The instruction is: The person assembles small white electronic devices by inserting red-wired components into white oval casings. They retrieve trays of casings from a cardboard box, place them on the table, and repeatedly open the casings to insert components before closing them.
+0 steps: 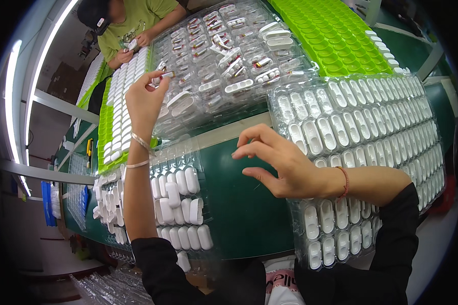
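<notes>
My left hand (145, 99) reaches to the far left of the bench. Its thumb and forefinger pinch a small white part with a red and metallic piece (163, 77), at the near-left edge of a clear tray (216, 109) of similar parts. My right hand (285, 165) hovers over the green bench top (241, 213), fingers curved and apart, nothing between them. Beside and beneath its wrist lie clear trays of white oval shells with hollow insides (328, 129). Closed-looking white oval shells (180, 203) sit in a tray near my left forearm.
A bright green tray with round hollows (336, 38) lies at the back right. Another green tray (105, 137) with rows of white pieces stands at the left. Across the bench a person in a green shirt (137, 20) handles a white piece. Metal frame bars (66, 105) cross the left side.
</notes>
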`<state>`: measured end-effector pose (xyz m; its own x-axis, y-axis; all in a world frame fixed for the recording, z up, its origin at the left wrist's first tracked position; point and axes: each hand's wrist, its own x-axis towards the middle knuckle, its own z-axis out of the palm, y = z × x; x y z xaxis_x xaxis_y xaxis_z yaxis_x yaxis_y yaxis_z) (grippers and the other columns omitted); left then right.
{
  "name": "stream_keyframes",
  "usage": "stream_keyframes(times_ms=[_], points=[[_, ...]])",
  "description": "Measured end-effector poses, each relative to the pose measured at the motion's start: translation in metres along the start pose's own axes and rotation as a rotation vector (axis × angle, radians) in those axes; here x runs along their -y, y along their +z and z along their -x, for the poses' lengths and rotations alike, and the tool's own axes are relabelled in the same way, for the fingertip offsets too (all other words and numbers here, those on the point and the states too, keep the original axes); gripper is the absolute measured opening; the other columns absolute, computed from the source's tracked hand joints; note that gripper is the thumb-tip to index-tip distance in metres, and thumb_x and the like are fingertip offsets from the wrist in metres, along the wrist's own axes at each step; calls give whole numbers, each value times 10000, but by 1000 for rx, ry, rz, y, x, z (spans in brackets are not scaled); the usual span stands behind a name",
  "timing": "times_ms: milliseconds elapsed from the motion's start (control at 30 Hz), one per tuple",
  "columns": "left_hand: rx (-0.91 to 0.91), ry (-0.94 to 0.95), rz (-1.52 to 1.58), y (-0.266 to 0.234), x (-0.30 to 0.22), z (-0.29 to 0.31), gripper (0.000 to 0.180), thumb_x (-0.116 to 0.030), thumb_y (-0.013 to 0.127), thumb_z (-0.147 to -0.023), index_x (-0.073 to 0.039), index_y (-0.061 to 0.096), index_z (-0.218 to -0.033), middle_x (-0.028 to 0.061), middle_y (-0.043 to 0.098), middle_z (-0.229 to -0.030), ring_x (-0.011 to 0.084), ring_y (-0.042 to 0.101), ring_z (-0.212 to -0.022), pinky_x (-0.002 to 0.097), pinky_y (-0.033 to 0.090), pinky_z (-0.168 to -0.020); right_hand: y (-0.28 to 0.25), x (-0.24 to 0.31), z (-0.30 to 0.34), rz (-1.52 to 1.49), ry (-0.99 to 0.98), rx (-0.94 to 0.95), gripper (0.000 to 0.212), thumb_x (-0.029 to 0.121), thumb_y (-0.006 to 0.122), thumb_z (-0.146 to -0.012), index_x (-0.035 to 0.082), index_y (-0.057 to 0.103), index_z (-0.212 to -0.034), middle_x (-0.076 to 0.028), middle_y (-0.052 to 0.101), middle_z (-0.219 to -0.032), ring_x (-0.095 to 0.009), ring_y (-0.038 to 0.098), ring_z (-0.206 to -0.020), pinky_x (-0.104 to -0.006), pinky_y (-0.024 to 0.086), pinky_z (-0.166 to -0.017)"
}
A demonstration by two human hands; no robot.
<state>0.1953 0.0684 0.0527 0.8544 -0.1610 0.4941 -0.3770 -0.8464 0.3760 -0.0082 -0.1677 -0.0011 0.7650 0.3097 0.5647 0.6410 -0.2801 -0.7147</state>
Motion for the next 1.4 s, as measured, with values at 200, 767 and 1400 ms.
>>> stream_keyframes(times_ms=[200, 767, 1400], points=[[38, 65, -230, 47, 115, -82, 204, -229, 720, -763, -124, 768, -931, 147, 717, -832, 297, 695, -769, 389, 536, -723, 8, -4, 1, -47, 17, 97, 291, 20, 682, -807, 36, 555, -1068, -113, 489, -1129, -297, 583, -963, -367, 502, -795], [443, 481, -135, 78, -59, 8, 155, -97, 683, -791, -51, 742, -927, 135, 713, -902, 236, 659, -827, 331, 492, -729, 14, -7, 8, 64, -67, 116, 222, 37, 695, -784, 64, 583, -974, -77, 521, -1090, -258, 585, -826, -370, 481, -738], [401, -294, 1310, -44, -94, 149, 232, -79, 611, -957, 41, 603, -1157, 116, 688, -1071, 146, 667, -941, 279, 528, -849, -1, 5, -16, -507, 222, -108, 282, 189, 706, -886, 12, 636, -1094, -79, 665, -933, -134, 633, -766, -275, 507, -686]])
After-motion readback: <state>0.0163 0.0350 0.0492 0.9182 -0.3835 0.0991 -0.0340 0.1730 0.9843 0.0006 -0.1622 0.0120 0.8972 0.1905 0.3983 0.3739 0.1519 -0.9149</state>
